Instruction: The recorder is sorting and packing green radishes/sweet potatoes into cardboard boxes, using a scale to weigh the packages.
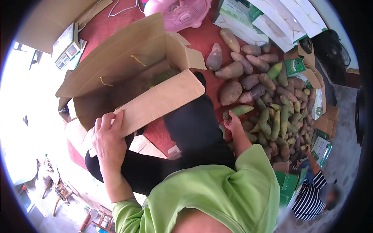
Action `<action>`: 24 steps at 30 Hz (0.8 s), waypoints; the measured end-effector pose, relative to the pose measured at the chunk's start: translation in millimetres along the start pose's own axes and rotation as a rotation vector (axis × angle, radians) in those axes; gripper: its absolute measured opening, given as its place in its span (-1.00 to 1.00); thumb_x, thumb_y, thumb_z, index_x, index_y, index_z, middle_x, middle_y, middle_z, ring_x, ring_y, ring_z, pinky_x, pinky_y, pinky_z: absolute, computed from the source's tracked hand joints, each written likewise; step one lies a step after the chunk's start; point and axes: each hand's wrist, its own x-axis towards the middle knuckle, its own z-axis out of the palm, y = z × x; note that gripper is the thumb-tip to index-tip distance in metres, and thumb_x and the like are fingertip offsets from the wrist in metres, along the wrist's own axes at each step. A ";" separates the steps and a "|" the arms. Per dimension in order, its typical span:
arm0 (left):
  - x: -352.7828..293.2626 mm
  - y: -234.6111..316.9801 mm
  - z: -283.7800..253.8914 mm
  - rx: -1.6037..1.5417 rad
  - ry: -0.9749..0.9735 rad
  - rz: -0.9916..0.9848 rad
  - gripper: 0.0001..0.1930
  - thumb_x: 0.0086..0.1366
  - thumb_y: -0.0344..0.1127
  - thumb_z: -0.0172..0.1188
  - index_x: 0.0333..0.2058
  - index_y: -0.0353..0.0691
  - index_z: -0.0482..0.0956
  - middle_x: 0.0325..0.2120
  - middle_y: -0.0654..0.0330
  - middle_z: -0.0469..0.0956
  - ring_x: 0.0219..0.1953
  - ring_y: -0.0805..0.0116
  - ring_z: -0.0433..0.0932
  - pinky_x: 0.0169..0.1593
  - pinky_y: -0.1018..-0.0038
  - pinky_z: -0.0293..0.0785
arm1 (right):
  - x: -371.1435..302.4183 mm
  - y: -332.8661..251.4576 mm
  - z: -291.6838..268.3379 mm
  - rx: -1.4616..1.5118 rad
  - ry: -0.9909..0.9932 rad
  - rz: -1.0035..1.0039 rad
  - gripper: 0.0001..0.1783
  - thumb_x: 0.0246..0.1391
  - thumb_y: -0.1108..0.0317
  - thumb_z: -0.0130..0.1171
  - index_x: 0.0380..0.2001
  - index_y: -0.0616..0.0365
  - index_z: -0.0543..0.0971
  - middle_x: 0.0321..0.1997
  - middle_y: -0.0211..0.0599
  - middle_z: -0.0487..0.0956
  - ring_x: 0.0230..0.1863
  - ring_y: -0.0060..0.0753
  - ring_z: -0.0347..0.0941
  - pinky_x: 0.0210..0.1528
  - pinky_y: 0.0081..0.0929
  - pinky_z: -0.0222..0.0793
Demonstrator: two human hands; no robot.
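Observation:
An open cardboard box (116, 62) with rope handles stands in front of me, its flaps raised. My left hand (110, 136) grips the near corner of the box's front flap (163, 99), thumb and fingers on either side of the edge. Inside the box, a dim greenish shape (165, 77) lies in shadow. On the right, my right hand (234, 123) is closed around one end of a green radish (241, 110), at the near-left edge of a big heap. That heap mixes green radishes (276, 124) with dull purple-brown roots (231, 93).
A pink fan (180, 15) sits behind the box on the red floor covering (105, 25). A scale (67, 46) is at the far left. White-green cartons (239, 21) stand behind the heap. At lower right, another person in a striped shirt (309, 200) reaches toward the heap.

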 end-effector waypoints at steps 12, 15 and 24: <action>-3.5 -8.0 1.3 -0.046 0.072 0.044 -0.51 -0.18 -0.58 0.20 -0.15 -0.16 0.53 -0.31 0.25 0.41 -0.22 0.22 0.42 -0.13 0.30 0.36 | -120.8 11.8 38.2 -0.128 -0.613 -0.285 -0.62 0.03 0.26 0.24 -0.09 0.11 0.44 -0.18 -0.39 0.52 -0.16 -0.40 0.42 -0.18 -0.44 0.33; -5.3 -10.5 2.3 -0.051 0.085 0.054 -0.53 -0.17 -0.58 0.18 -0.17 -0.15 0.53 -0.32 0.25 0.42 -0.23 0.22 0.42 -0.15 0.32 0.37 | -175.5 -13.0 72.7 -0.403 -0.620 -0.580 -0.57 0.02 0.34 0.23 -0.03 0.15 0.42 -0.14 -0.39 0.51 -0.13 -0.43 0.41 -0.09 -0.44 0.31; -5.9 -12.9 3.6 -0.045 0.108 0.088 -0.65 -0.04 -0.54 0.08 -0.20 -0.17 0.55 -0.35 0.22 0.43 -0.24 0.23 0.42 -0.17 0.35 0.37 | -353.7 -116.5 184.2 -1.217 -0.517 -1.775 -0.23 -0.22 0.44 0.30 0.16 0.21 0.31 0.02 -0.21 0.46 0.11 -0.30 0.31 0.17 -0.41 0.17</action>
